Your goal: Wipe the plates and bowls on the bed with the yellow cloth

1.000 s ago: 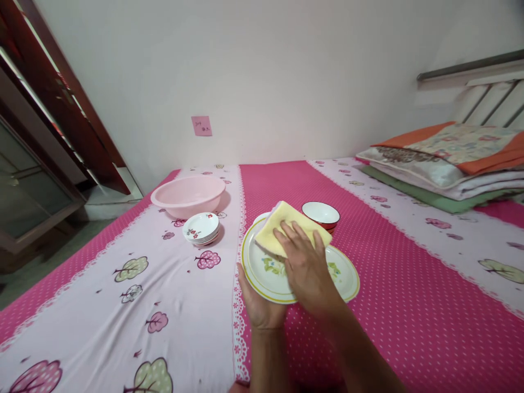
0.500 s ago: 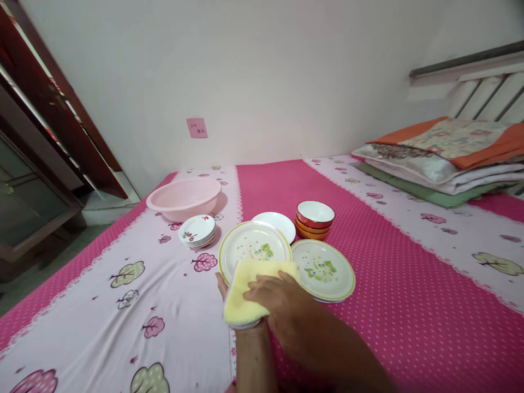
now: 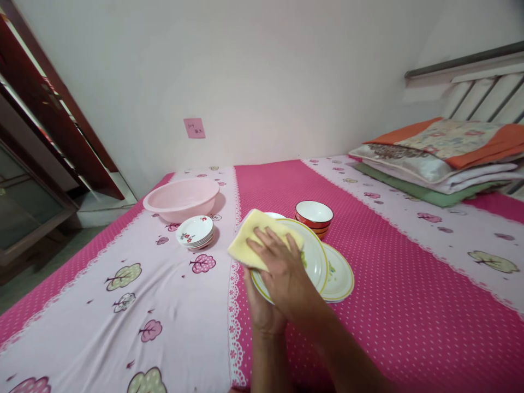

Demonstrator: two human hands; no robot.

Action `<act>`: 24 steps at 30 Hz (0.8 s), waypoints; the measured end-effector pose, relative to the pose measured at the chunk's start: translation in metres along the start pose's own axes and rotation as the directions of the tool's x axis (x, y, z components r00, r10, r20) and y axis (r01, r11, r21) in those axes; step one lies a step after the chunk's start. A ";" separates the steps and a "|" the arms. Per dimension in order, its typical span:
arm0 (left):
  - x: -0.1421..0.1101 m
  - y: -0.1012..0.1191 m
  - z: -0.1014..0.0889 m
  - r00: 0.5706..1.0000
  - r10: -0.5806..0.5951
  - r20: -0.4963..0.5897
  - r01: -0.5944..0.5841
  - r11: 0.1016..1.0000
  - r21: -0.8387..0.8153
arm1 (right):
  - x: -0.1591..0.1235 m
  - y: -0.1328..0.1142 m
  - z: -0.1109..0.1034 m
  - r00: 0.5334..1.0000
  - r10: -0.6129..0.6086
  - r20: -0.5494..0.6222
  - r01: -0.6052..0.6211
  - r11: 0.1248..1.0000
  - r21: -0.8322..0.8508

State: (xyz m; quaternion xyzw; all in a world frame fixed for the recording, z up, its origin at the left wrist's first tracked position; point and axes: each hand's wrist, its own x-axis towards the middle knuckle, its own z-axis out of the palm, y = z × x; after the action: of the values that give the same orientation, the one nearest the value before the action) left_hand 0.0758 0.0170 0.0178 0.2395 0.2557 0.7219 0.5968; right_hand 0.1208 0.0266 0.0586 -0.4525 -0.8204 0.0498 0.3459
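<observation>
My left hand (image 3: 262, 308) grips a yellow-rimmed plate (image 3: 317, 262) from below, its fingers partly hidden under the rim. Across the plate's upper left lies a folded yellow cloth (image 3: 245, 240), with my right hand (image 3: 282, 262) pressing on it, fingers spread over the fabric. Behind and to the right of the held plate, a stack of similar plates (image 3: 341, 275) rests on the bed. Several red and orange bowls (image 3: 314, 214) stand stacked beyond it. A white plate (image 3: 273, 215) is mostly covered by the cloth and the held plate.
Small flowered dishes (image 3: 195, 232) are stacked at left, in front of a pink basin (image 3: 182, 199). Folded bedding (image 3: 442, 155) lies at the right by a white headboard (image 3: 487, 101). A pink note (image 3: 194, 127) is stuck on the wall behind the bed.
The cloth under my right hand has moved from the plate's near edge up to its far left part. The held plate has shifted right and now overlaps the plate stack more.
</observation>
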 end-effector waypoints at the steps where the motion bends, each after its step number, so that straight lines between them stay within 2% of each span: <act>1: 0.001 0.000 -0.004 0.996 -0.060 0.062 0.067 0.989 -0.128 | 0.001 0.007 -0.005 1.000 0.019 -0.013 -0.020 0.999 -0.042; 3: 0.003 -0.003 -0.009 0.980 -0.149 0.132 0.186 0.921 -0.342 | 0.001 0.021 -0.015 0.996 0.081 -0.045 -0.086 0.988 -0.125; 4: 0.004 -0.004 -0.011 0.976 -0.178 0.123 0.213 0.891 -0.402 | 0.001 0.027 -0.019 0.991 0.117 -0.059 -0.125 0.979 -0.160; 7: 0.008 -0.004 -0.012 0.979 -0.204 -0.002 0.184 0.884 -0.430 | -0.002 0.043 -0.026 0.979 0.198 -0.038 -0.202 0.953 -0.224; 11: 0.012 0.009 -0.018 0.969 -0.203 -0.142 0.114 0.874 -0.472 | -0.008 0.047 -0.033 0.968 0.209 0.141 -0.177 0.961 -0.210; 14: 0.015 0.017 -0.030 0.967 -0.158 -0.199 0.041 0.870 -0.491 | -0.017 0.040 -0.035 0.962 0.146 0.231 -0.119 0.985 -0.125; 19: 0.021 0.022 -0.058 0.980 -0.051 -0.190 -0.055 0.855 -0.516 | -0.037 0.026 -0.024 0.978 -0.096 0.183 0.079 0.992 0.100; 22: 0.017 0.023 -0.075 0.974 -0.100 -0.203 -0.017 0.862 -0.506 | -0.042 0.011 -0.014 0.968 -0.163 0.191 0.126 0.973 0.193; 24: 0.011 0.019 -0.080 0.970 -0.116 -0.213 0.024 0.919 -0.393 | -0.041 0.000 -0.009 0.959 -0.167 0.227 0.113 0.966 0.234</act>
State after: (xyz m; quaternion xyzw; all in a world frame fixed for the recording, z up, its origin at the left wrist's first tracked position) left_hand 0.0080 0.0181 -0.0294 0.0212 0.1842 0.7592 0.6239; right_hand 0.1406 -0.0077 0.0441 -0.3425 -0.8764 0.1705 0.2926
